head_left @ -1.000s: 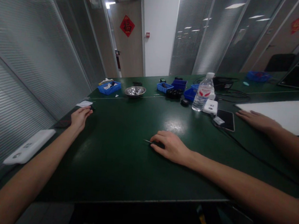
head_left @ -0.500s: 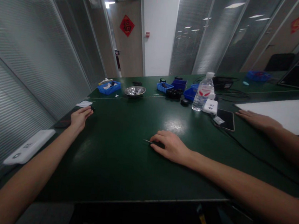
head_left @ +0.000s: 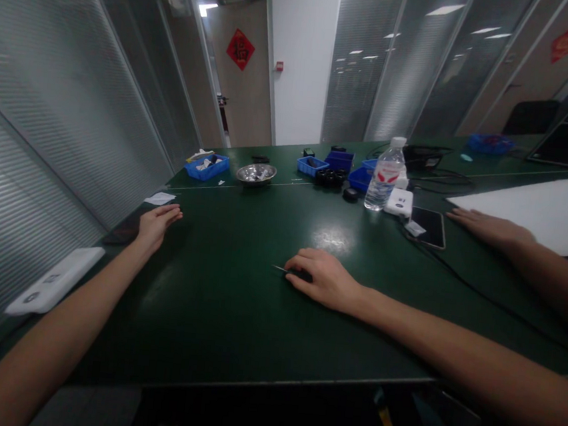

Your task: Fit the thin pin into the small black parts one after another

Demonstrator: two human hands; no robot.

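Toward the left of the green table (head_left: pixel 224 314), my left hand (head_left: pixel 156 222) is closed in a pinch, its fingertips together. A small dark thing shows only as a speck at the fingertips, too small to name. A white slip of paper (head_left: pixel 159 198) lies just beyond that hand. My right hand (head_left: pixel 325 278) rests on the table near the middle, fingers wrapped round a screwdriver (head_left: pixel 303 275). Its dark handle is partly covered by the fingers, and the thin metal shaft points left.
At the back are a metal bowl (head_left: pixel 256 174) of small parts, a blue basket (head_left: pixel 207 167) and a water bottle (head_left: pixel 386 176). A phone (head_left: pixel 428 227) and a cable lie to the right. Another person's hand (head_left: pixel 488 229) rests beside a white sheet (head_left: pixel 540 204). A white power bank (head_left: pixel 56 281) lies left.
My left hand has shifted slightly to the right and turned, so the small dark thing in its fingertips is now mostly hidden. My right hand has stayed still with the screwdriver.
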